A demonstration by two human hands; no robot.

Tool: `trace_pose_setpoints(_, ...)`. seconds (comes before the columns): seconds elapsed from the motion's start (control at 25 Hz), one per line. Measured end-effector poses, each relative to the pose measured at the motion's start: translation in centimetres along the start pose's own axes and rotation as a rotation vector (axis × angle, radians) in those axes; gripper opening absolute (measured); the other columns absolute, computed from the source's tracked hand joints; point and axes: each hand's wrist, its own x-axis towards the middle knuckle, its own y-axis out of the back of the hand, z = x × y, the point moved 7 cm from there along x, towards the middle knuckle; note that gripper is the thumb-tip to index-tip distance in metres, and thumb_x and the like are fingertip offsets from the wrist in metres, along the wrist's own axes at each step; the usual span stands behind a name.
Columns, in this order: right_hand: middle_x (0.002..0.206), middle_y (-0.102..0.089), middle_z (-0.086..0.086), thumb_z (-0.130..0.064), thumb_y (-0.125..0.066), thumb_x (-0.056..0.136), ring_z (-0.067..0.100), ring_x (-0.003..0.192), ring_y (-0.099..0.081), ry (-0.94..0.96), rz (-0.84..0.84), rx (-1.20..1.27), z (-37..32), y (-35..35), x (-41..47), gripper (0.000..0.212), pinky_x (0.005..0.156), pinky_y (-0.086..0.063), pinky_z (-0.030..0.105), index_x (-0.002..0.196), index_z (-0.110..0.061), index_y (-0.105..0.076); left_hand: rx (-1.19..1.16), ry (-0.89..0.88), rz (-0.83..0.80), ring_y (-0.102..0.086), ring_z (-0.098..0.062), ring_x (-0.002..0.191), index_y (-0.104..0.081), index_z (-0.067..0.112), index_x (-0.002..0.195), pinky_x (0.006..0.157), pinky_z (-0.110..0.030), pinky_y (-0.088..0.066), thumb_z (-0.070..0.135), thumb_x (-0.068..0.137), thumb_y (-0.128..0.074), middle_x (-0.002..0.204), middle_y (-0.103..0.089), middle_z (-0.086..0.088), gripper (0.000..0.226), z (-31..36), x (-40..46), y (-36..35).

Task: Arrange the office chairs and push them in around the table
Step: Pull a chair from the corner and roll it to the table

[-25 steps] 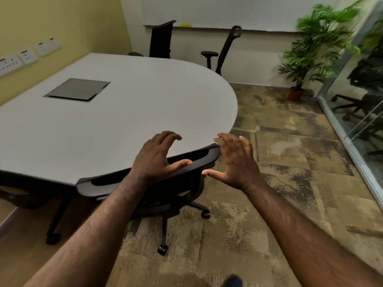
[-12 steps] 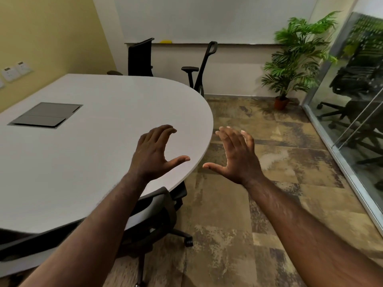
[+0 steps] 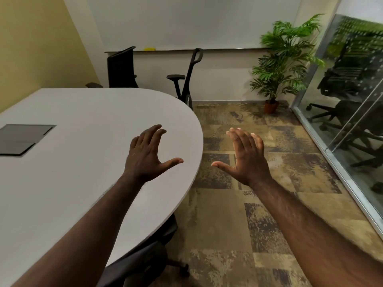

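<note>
The white table (image 3: 83, 162) fills more of my view than a second ago. The near chair (image 3: 145, 259) I was touching now sits tucked under its near edge, mostly hidden. Two more chairs (image 3: 122, 69) stand at its far end. My left hand (image 3: 145, 156) hovers over the tabletop and my right hand (image 3: 246, 160) beside its rim, both spread wide, empty.

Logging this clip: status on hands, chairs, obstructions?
Left hand and right hand open, empty. Near chair tucked under table; two far chairs at far edge. Carpet path clear.
</note>
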Motion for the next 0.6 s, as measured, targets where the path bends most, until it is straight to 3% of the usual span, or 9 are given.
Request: trace_pose_setpoints(0.6,0.148,-0.039,0.011,-0.081,-0.037,0.081,0.027,0.138,-0.033,-0.07,0.002,-0.012,15.5,-6.6,12.9,0.095,0.114,-0.017,0.052,0.144,-0.009,-0.034,0.005,0.014,-0.056,-0.028,-0.027,0.144,-0.037,0.016,0.144,0.113,-0.054,-0.027,0.085,0.073,-0.045,0.156,-0.033,-0.006,0.1,-0.1,17.4,-12.9)
